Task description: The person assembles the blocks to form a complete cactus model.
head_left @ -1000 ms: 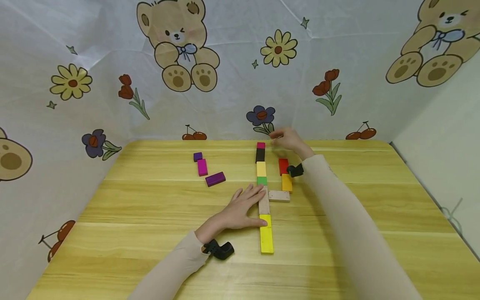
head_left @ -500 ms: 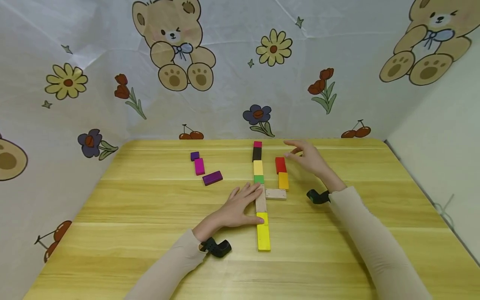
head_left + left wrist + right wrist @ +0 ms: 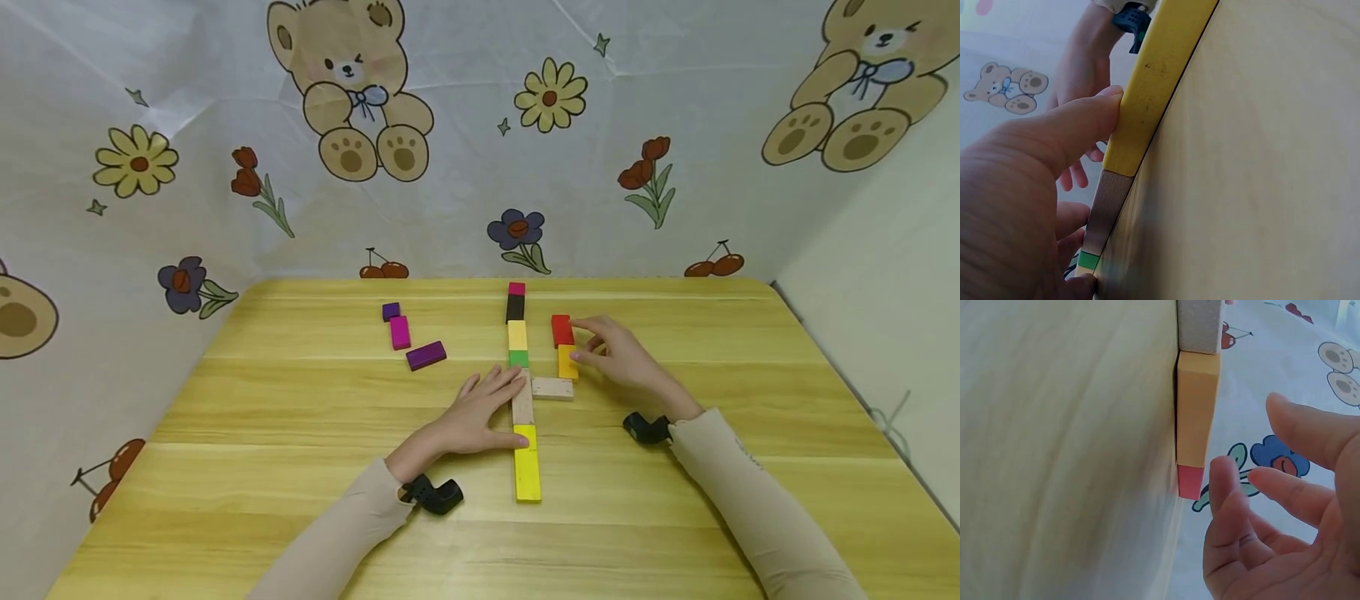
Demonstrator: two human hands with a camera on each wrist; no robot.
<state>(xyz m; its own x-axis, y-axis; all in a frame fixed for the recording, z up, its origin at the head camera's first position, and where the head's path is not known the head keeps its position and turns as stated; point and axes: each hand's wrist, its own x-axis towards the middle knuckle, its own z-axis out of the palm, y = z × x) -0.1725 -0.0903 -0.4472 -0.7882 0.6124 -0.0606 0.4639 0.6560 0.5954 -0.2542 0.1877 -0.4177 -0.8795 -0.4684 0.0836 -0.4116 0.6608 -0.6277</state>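
My left hand (image 3: 468, 421) lies with spread fingers against a column of wooden blocks in the head view. Its thumb touches the yellow block (image 3: 528, 479), and its fingertips rest on the plain wooden block (image 3: 522, 410). Farther up the column come a green block (image 3: 518, 358), a pale yellow block (image 3: 517, 335), a black block (image 3: 515, 307) and a pinkish-red block (image 3: 517, 288). My right hand (image 3: 622, 358) hovers, fingers loosely bent and holding nothing, beside the red block (image 3: 562, 330) and orange block (image 3: 567, 360). A plain block (image 3: 552, 388) joins these sideways to the column.
To the left lie a dark purple cube (image 3: 391, 312), a magenta block (image 3: 400, 332) and a slanted purple block (image 3: 426, 356). A bear-and-flower printed sheet (image 3: 450, 233) hangs behind the wooden table (image 3: 262, 467). Each wrist wears a black camera (image 3: 438, 497).
My right hand has drawn back from the far end of the column, moved right, then come down beside the red and orange blocks. The left hand stays put.
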